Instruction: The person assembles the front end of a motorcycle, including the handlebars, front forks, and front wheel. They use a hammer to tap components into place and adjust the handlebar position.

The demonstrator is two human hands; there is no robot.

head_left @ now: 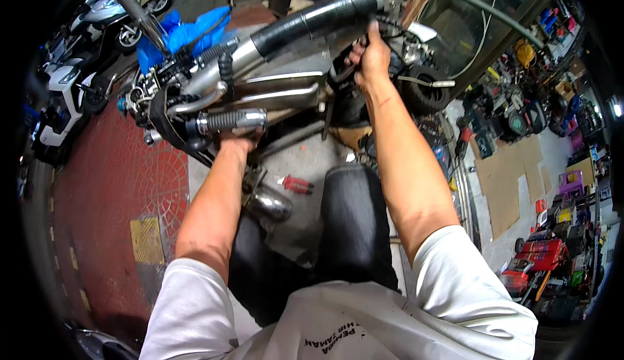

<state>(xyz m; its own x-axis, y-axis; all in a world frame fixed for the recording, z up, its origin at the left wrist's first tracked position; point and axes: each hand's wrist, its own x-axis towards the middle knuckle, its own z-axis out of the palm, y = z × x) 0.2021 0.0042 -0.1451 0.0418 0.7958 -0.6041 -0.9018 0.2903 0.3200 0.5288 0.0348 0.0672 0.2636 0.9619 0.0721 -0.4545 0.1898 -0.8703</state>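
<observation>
Left hand [237, 140] up under the ribbed chrome shock absorber [231, 121], fingers curled around its lower side, gripping it. Right hand [372, 57] stretched further out, closed on a dark part of the motorcycle frame [286, 93] just below the black-wrapped exhaust pipe [312, 18]; exactly what sits in that grip, hard to tell. Bike lying across the top of the view, well above the knees in dark trousers [354, 223]. Down on the grey floor between the forearms, red-handled pliers [297, 184] beside a loose chrome muffler piece [268, 204]. Blue plastic sheet [185, 33] behind the bike, parked scooters [71, 80] off left on red paving.
</observation>
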